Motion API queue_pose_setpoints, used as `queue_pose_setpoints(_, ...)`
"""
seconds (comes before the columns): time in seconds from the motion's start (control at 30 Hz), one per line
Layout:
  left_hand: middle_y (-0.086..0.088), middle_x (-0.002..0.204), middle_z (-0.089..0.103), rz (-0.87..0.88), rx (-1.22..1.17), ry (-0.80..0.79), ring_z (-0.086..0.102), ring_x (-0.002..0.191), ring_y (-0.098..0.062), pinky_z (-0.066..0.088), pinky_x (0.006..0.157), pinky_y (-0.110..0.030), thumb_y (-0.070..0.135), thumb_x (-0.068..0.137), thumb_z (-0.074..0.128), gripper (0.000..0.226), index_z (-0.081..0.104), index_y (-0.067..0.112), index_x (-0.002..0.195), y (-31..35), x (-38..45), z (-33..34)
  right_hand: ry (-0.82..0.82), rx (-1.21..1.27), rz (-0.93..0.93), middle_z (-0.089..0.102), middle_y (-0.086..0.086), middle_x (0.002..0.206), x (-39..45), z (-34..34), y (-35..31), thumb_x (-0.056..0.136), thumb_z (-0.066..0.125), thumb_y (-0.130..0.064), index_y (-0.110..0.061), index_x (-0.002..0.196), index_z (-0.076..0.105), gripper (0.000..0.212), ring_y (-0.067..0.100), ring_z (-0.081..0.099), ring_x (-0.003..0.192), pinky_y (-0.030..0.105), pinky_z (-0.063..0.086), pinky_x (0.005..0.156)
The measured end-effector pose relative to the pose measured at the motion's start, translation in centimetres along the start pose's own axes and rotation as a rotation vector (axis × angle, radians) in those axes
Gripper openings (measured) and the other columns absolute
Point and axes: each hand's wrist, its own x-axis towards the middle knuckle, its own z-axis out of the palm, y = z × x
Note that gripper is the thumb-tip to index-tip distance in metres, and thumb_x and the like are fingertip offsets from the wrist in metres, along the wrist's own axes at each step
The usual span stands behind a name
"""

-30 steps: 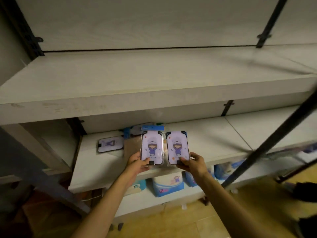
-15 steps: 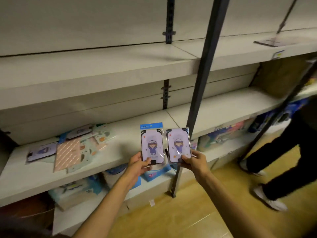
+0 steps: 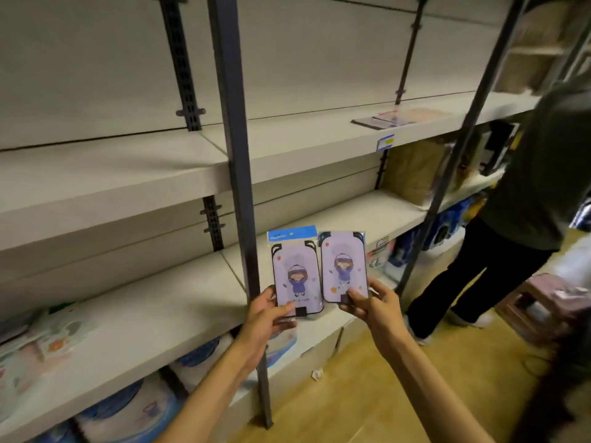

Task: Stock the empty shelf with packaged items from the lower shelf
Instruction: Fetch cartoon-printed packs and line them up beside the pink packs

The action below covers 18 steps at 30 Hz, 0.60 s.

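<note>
View has swung right since half a second ago: the dark post (image 3: 238,199) that stood behind the right pack now sits left of both packs, and the person (image 3: 524,199) at the right is closer in, standing just right of the hands. The grips on both packs are unchanged.

Left hand (image 3: 267,314) pinches the left pack (image 3: 295,273) at its bottom left corner, thumb on the front face, fingers curled behind. Pack is upright, tilted slightly left, with a blue header card on top and a cartoon figure in purple on the front.

Right hand (image 3: 367,302) pinches the right pack (image 3: 343,266) at its bottom edge, thumb on the front, fingers behind. Same print; no header card shows at its top. It is upright, tilted slightly right.

The packs are side by side, inner edges touching or just overlapping near the top; I can't tell which. Both are held in the air in front of the lower shelf (image 3: 166,302), not resting on it.

Above the hands is the upper shelf (image 3: 128,164), with bare board directly above. Up and right of the right hand, flat packs (image 3: 396,118) lie on that shelf, with a blue price tag (image 3: 385,142) on the edge below them.

Far left of the left hand, more flat packs (image 3: 41,337) lie on the lower shelf, blurred. Below the hands, blue-and-white bundles (image 3: 128,410) sit on the bottom level. Wood floor (image 3: 367,394) lies under the forearms. Right of the right hand, past the person, is a stool (image 3: 543,302), blurred.
</note>
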Motion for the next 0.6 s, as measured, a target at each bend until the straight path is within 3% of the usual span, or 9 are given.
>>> queue_pose_setpoints(0.17,-0.007,0.108,0.076,0.104,0.049,-0.071,0.073,0.095,-0.027,0.059,0.078,-0.039,0.002,0.092,0.064,0.033,0.059,0.017,0.121,3.3,5.2,6.8,0.0,0.004,-0.076,0.073,0.015,0.11,6.1,-3.6,-6.2,0.09,0.063,0.003,-0.003,0.124,0.059,0.034,0.032,0.074,0.093,0.034,0.062,0.067)
queue_pose_setpoints(0.37,-0.003,0.097,0.078,0.209,0.061,-0.037,0.073,0.083,-0.018,0.059,0.067,-0.031,-0.003,0.088,0.064,0.028,0.064,0.016,0.109,9.3,12.3,13.1,-0.069,-0.041,-0.147,0.074,0.014,0.108,14.9,-4.9,-14.4,0.093,0.061,-0.001,-0.005,0.12,0.06,0.027,0.027,0.075,0.088,0.03,0.061,0.066)
queue_pose_setpoints(0.5,-0.008,0.096,0.078,0.282,0.026,0.023,0.071,0.082,-0.022,0.055,0.074,-0.033,-0.004,0.086,0.066,0.025,0.068,0.014,0.104,13.9,16.7,16.5,-0.125,-0.064,-0.256,0.068,0.022,0.114,20.6,-4.4,-19.5,0.093,0.06,0.002,0.001,0.119,0.059,0.026,0.03,0.071,0.086,0.029,0.061,0.068)
queue_pose_setpoints(0.6,-0.004,0.085,0.078,0.353,0.024,0.06,0.069,0.072,-0.015,0.053,0.063,-0.023,-0.004,0.085,0.068,0.021,0.067,0.012,0.097,17.1,19.6,18.8,-0.184,-0.073,-0.315,0.068,0.02,0.11,24.1,-4.1,-23.1,0.092,0.06,0.004,0.001,0.115,0.062,0.023,0.025,0.07,0.085,0.026,0.06,0.067)
